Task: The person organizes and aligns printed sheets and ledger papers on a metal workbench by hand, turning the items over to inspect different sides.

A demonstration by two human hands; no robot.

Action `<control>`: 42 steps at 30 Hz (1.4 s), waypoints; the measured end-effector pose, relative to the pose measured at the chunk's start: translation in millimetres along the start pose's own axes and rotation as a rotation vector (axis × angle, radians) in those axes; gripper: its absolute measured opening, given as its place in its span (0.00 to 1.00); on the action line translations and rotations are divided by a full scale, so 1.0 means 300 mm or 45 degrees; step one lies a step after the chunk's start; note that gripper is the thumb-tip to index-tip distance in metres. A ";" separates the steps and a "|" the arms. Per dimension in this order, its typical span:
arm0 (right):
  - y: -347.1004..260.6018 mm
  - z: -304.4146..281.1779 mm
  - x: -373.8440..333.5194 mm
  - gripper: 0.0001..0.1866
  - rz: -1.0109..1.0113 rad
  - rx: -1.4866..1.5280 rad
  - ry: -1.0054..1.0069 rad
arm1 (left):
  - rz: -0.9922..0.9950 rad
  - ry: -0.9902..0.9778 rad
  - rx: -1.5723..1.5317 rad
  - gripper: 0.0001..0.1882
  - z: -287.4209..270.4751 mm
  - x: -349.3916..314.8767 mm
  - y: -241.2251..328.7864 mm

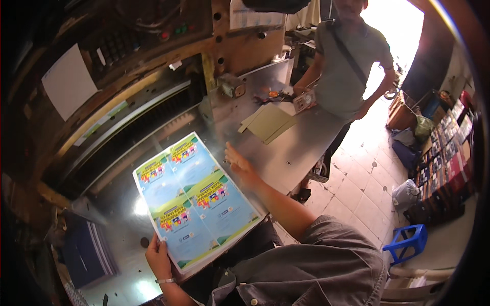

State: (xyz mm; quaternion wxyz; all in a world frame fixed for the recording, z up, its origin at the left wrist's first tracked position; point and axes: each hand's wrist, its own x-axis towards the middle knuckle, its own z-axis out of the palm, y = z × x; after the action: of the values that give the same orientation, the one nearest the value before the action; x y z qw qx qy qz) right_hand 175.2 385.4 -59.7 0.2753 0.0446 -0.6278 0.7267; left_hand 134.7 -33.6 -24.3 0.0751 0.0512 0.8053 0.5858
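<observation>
My left grip point(159, 257) touches the left edge of the printed sheets point(199, 204), pinching or not I cannot tell; my open right grip point(241, 166) is beside their right edge. They lie near the surface's point(120, 206) front edge, bearing repeated bold yellow lettering point(212, 194).

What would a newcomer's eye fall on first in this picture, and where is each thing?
The bright printed sheets would likely come first, at the centre over the metal table, with the left hand at their left edge and the right hand near their right. The blue stool at lower right and the person in grey at upper right might follow.
</observation>
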 end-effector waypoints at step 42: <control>-0.093 0.055 -0.023 0.44 0.116 -0.542 -0.042 | 0.046 -0.001 0.014 0.27 0.021 0.000 0.022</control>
State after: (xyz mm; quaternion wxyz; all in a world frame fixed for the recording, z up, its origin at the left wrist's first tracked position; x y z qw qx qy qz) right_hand 189.1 369.3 -34.5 0.2349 -0.0311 -0.7729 0.5886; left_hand 135.8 -25.5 -19.9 0.0645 0.0662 0.8075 0.5826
